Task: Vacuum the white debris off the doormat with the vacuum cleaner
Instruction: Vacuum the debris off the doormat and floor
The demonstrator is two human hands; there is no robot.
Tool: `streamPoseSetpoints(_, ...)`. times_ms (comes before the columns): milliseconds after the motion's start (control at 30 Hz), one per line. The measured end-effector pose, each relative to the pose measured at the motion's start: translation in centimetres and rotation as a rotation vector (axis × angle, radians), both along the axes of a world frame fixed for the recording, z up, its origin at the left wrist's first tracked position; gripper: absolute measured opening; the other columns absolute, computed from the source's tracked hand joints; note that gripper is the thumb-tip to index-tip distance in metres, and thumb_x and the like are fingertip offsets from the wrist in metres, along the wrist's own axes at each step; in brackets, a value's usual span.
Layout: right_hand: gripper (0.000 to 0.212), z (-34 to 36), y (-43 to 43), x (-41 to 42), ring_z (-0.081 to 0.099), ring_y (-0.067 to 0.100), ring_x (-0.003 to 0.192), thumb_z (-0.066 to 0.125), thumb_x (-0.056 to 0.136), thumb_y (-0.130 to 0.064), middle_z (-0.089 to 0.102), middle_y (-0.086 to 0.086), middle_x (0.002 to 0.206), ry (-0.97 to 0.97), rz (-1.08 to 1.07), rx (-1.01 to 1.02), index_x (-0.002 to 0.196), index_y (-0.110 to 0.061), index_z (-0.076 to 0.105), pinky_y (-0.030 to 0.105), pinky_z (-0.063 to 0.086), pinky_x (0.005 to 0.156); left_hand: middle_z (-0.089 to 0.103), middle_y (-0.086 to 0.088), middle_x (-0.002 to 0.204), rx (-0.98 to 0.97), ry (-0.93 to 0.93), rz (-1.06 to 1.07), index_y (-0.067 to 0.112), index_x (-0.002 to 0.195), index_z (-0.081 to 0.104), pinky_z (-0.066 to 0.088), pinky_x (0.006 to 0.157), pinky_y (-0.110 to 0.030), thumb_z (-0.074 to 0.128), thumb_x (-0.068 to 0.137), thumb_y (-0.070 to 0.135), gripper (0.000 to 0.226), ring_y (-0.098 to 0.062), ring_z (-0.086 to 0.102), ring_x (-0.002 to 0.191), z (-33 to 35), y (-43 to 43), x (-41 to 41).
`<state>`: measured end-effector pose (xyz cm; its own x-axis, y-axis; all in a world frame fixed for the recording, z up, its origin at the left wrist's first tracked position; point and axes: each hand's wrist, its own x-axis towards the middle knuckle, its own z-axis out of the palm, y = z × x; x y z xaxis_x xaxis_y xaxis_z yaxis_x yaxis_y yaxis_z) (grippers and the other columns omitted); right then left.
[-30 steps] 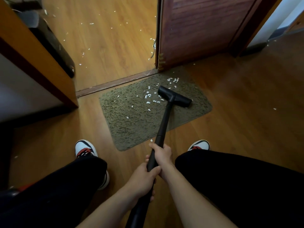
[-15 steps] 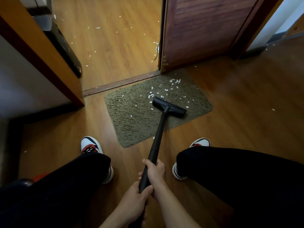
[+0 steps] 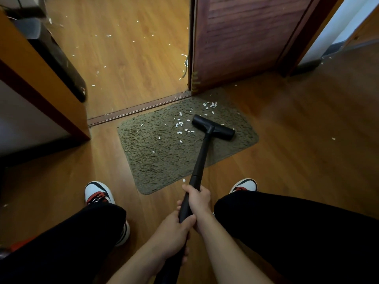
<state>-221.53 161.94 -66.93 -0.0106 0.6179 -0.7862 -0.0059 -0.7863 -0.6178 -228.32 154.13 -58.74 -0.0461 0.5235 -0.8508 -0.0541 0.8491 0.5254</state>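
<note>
Left hand (image 3: 172,232) and right hand (image 3: 199,198), each grip wrapped round one wand (image 3: 200,158); one nozzle (image 3: 213,128) on one mat (image 3: 164,160) amid many scraps (image 3: 180,124).

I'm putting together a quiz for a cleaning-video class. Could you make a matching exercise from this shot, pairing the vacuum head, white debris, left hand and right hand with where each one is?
Things:
1. vacuum head
2. white debris
3. left hand
4. right hand

Places:
A. grips the wand ahead of the other hand, closer to the doormat
B. rests on the doormat's far right part
C. grips the wand behind the other hand
D. scattered on the doormat, left of and beyond the vacuum head

Pairs: 1-B; 2-D; 3-C; 4-A
</note>
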Motion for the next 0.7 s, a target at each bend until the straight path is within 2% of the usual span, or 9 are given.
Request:
streamPoseSetpoints(133,0.017,0.0,3.2,0.7,0.065,0.022,0.046,0.071,0.092,-0.016,0.066,0.016,0.065,-0.018,0.009,0.002,0.101,-0.005,0.062,0.031,0.056,0.046,0.050,-0.009,0.073,0.064,-0.004,-0.014,0.018,0.105,0.050,0.042,0.038,-0.023,0.049,0.102,0.030,0.013,-0.014,0.049,0.038,-0.5,3.1,0.6)
streamPoseSetpoints(233,0.037,-0.5,5.4,0.7,0.075,0.032,0.072,0.078,0.071,-0.034,0.075,0.016,0.079,-0.060,0.002,0.032,0.099,-0.012,0.067,0.052,0.063,0.076,0.049,-0.008,0.072,0.071,-0.009,-0.023,0.022,0.105,0.049,0.043,0.037,-0.021,0.049,0.102,0.030,0.009,-0.013,0.049,0.038,-0.7,5.4,1.1)
streamPoseSetpoints(267,0.045,-0.9,6.0,0.8,0.075,0.034,0.077,0.078,0.066,-0.036,0.076,0.017,0.084,-0.061,-0.003,0.039,0.102,-0.012,0.067,0.055,0.062,0.080,0.048,-0.009,0.071,0.073,-0.014,-0.024,0.025,0.103,0.049,0.043,0.037,-0.021,0.049,0.102,0.030,0.005,-0.013,0.049,0.038,-0.7,6.0,1.2)
streamPoseSetpoints(300,0.047,-1.1,6.5,0.9,0.075,0.033,0.074,0.078,0.066,-0.034,0.075,0.018,0.086,-0.055,-0.016,0.032,0.105,-0.010,0.067,0.054,0.063,0.077,0.048,-0.009,0.071,0.079,-0.024,-0.023,0.028,0.099,0.048,0.043,0.037,-0.021,0.049,0.102,0.030,0.003,-0.014,0.049,0.038,-0.8,6.6,1.3)
streamPoseSetpoints(367,0.034,-0.3,7.3,1.0,0.071,0.027,0.056,0.077,0.079,-0.022,0.072,0.019,0.082,-0.047,-0.044,0.014,0.106,-0.004,0.064,0.040,0.062,0.060,0.047,-0.009,0.070,0.078,-0.026,-0.031,0.030,0.097,0.048,0.043,0.039,-0.022,0.049,0.102,0.030,0.005,-0.015,0.048,0.041,-0.9,7.3,1.4)
streamPoseSetpoints(467,0.024,-0.2,8.0,1.1,0.064,0.022,0.041,0.071,0.090,-0.012,0.068,0.020,0.077,-0.045,-0.049,-0.004,0.107,0.000,0.062,0.027,0.051,0.043,0.047,-0.009,0.071,0.056,-0.022,-0.043,0.021,0.113,0.050,0.042,0.039,-0.022,0.048,0.102,0.031,0.015,-0.015,0.047,0.041,-1.0,7.9,1.2)
streamPoseSetpoints(567,0.029,-0.2,7.4,0.7,0.066,0.025,0.044,0.072,0.087,-0.014,0.070,0.022,0.079,-0.018,-0.060,0.000,0.110,-0.001,0.060,0.031,0.054,0.046,0.046,-0.009,0.071,0.044,-0.029,-0.028,0.027,0.119,0.046,0.042,0.038,-0.021,0.048,0.102,0.030,0.018,-0.013,0.047,0.038,-0.9,7.4,1.0)
streamPoseSetpoints(633,0.036,-0.3,6.4,0.4,0.072,0.028,0.056,0.076,0.079,-0.023,0.074,0.019,0.083,-0.010,-0.044,-0.005,0.108,-0.007,0.062,0.040,0.062,0.059,0.046,-0.009,0.069,0.045,-0.032,-0.023,0.031,0.113,0.045,0.041,0.037,-0.021,0.048,0.102,0.029,0.011,-0.013,0.046,0.038,-0.6,6.4,1.0)
streamPoseSetpoints(700,0.039,-0.4,5.0,0.4,0.074,0.030,0.064,0.076,0.076,-0.027,0.074,0.015,0.076,-0.009,-0.032,-0.014,0.108,-0.009,0.062,0.047,0.064,0.071,0.047,-0.008,0.067,0.036,-0.026,-0.020,0.028,0.104,0.046,0.041,0.038,-0.022,0.048,0.102,0.029,0.003,-0.014,0.046,0.039,-0.2,5.0,0.9)
